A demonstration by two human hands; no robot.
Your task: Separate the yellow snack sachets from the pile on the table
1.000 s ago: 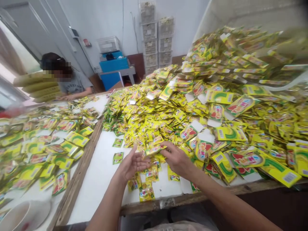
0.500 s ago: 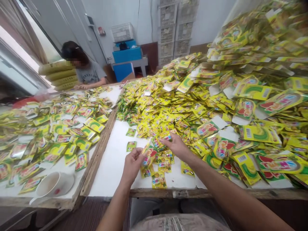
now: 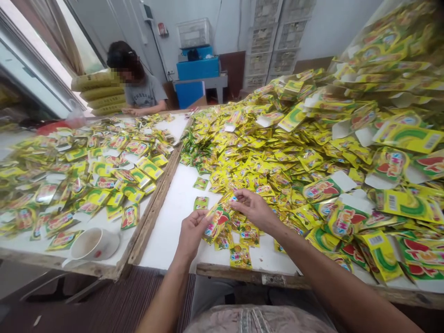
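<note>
My left hand [image 3: 191, 233] is closed on a yellow packet with red and green print [image 3: 217, 218], held above the white table [image 3: 166, 222]. My right hand [image 3: 255, 208] pinches small yellow sachets [image 3: 231, 198] at the packet's upper end. Under my hands lie a few loose sachets [image 3: 240, 255] near the table's front edge. A huge heap of yellow packets and sachets [image 3: 312, 138] covers the table from the middle to the right and rises high at the far right.
A second table [image 3: 86, 185] on the left is strewn with the same packets, with a white cup [image 3: 90, 243] at its near edge. A person [image 3: 138, 88] sits at its far end. Stacked sacks [image 3: 95, 92], blue bins [image 3: 197, 69] and white crates [image 3: 274, 41] stand behind.
My left hand closed on a packet and my right hand went into the heap and came back with sachets. The camera view dropped and shifted, showing the cup and table edge.
</note>
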